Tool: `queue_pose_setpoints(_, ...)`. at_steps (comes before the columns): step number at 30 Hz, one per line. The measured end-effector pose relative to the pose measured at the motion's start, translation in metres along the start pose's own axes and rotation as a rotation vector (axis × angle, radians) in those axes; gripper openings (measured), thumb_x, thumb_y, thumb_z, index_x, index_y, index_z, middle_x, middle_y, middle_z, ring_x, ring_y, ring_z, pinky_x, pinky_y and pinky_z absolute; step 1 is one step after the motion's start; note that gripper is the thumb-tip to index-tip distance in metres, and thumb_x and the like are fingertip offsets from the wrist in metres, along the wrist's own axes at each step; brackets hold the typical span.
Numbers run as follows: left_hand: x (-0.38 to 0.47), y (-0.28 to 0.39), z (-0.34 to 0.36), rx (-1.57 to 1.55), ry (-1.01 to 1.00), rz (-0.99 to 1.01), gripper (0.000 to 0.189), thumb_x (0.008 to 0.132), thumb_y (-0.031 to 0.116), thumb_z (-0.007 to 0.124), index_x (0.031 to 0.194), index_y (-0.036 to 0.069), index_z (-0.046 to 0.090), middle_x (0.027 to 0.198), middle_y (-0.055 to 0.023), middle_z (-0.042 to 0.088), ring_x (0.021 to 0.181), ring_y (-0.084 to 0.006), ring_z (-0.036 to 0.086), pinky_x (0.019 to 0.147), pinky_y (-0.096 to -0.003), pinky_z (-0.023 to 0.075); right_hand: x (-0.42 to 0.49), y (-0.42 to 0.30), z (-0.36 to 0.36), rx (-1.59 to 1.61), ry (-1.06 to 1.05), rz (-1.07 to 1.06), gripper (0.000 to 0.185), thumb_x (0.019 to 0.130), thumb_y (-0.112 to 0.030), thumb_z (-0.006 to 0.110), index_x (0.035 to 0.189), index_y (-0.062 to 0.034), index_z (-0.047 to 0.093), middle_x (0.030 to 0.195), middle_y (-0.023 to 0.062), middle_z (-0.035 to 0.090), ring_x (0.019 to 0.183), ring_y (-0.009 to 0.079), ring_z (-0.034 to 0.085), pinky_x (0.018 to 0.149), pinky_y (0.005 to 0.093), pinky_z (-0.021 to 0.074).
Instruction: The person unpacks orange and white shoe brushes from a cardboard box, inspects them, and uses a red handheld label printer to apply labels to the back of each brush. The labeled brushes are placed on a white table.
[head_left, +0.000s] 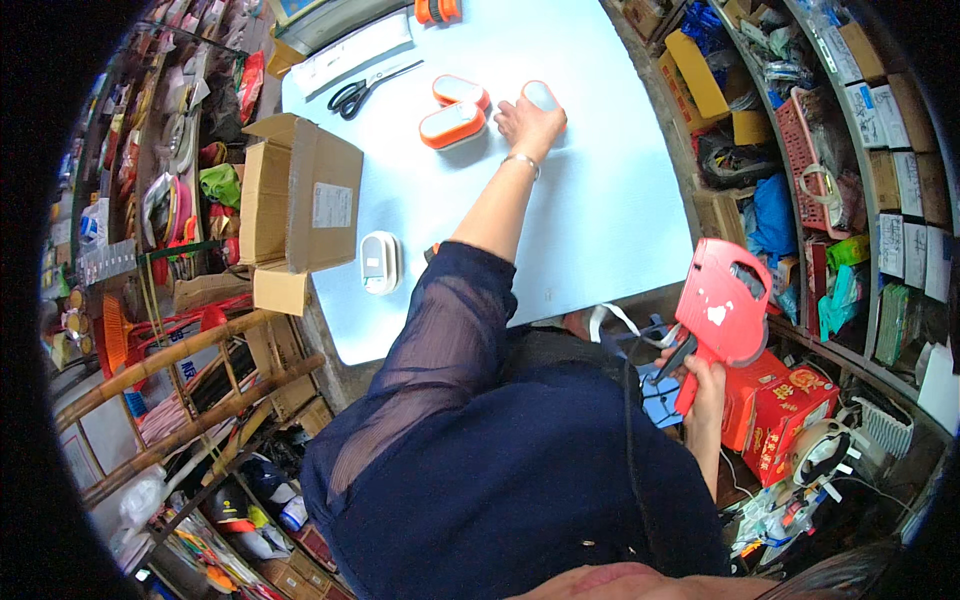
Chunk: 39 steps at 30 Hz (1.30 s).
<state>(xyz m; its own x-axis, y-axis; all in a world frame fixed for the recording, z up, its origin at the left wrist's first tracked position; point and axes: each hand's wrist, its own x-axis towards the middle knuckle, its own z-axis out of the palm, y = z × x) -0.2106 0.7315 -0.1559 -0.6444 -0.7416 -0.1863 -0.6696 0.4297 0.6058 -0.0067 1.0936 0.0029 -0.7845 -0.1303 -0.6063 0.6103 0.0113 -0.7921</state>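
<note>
My left hand (529, 126) reaches over the light blue tabletop (600, 202) and grips an oval case with an orange rim and pale top (540, 95); the palm hides part of it. Just left of that hand lie two similar orange-rimmed oval cases (452, 124) (459, 90), close together. My right hand (703, 382), off the table's near right side, holds a red label gun (724, 300) by its handle, fingers near the black trigger. Near the table's left edge sits a pale oval item (381, 262), seemingly layered. A small dark and orange thing (431, 252) is partly hidden by my left sleeve.
Black-handled scissors (360, 94) and a white packet (352, 52) lie at the far left. An open cardboard box (322, 195) stands at the left edge. An orange object (437, 10) is at the far end. Crowded shelves flank both sides; a red carton (780, 420) sits beside my right hand.
</note>
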Motion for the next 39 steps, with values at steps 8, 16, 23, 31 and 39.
queue_pose_setpoints(8, 0.026, 0.014, 0.026, 0.076, -0.167, -0.011, 0.048, 0.071, 0.012, 0.063, 0.114, -0.007, 0.052, 0.122, -0.0259, 0.040, 0.112, -0.0410, 0.044, 0.094, -0.0432, 0.0431, -0.011, 0.006, -0.015, -0.076, 0.150, 0.031, 0.025, 0.076, -0.002, 0.052, 0.099, 0.0076, 0.055, 0.084, 0.0154, 0.064, 0.072, 0.0235, 0.065, 0.064, 0.0297, 0.0472)
queue_pose_setpoints(16, -0.079, -0.055, -0.034, -1.710, -0.863, -0.133, 0.066, 0.075, 0.020, 0.072, 0.127, -0.004, 0.040, 0.122, -0.0215, 0.051, 0.108, -0.0325, 0.055, 0.094, -0.0414, 0.0474, 0.007, -0.013, -0.014, -0.165, -0.081, -0.126, 0.026, 0.078, -0.004, 0.051, 0.100, 0.0086, 0.055, 0.087, 0.0164, 0.066, 0.075, 0.0239, 0.065, 0.067, 0.0303, 0.0483)
queue_pose_setpoints(23, -0.145, -0.043, -0.104, -1.975, -1.022, 0.115, 0.087, 0.063, 0.030, 0.080, 0.133, 0.001, 0.038, 0.129, -0.0275, 0.042, 0.109, -0.0350, 0.055, 0.084, -0.0414, 0.0543, 0.042, -0.023, 0.003, -0.203, -0.297, -0.101, 0.029, 0.079, 0.000, 0.053, 0.108, 0.0076, 0.052, 0.090, 0.0164, 0.064, 0.079, 0.0250, 0.065, 0.073, 0.0360, 0.0532)
queue_pose_setpoints(31, -0.191, -0.012, -0.181, -1.235, -0.577, 0.509, 0.068, 0.063, 0.016, 0.068, 0.124, -0.001, 0.044, 0.099, -0.0067, 0.058, 0.088, -0.0107, 0.056, 0.075, -0.0230, 0.0472, 0.041, -0.025, 0.021, -0.132, -0.398, -0.068, 0.033, 0.078, -0.001, 0.055, 0.109, 0.0082, 0.051, 0.094, 0.0175, 0.063, 0.085, 0.0265, 0.064, 0.076, 0.0369, 0.0527)
queue_pose_setpoints(39, -0.207, 0.005, -0.211, -0.914, -0.188, 0.752, 0.055, 0.055, 0.002, 0.057, 0.109, -0.004, 0.048, 0.109, -0.0130, 0.051, 0.086, -0.0187, 0.055, 0.076, -0.0267, 0.0459, 0.028, -0.021, 0.026, -0.277, -0.445, -0.194, 0.035, 0.077, -0.007, 0.059, 0.108, 0.0077, 0.052, 0.095, 0.0191, 0.062, 0.084, 0.0273, 0.064, 0.078, 0.0367, 0.0519)
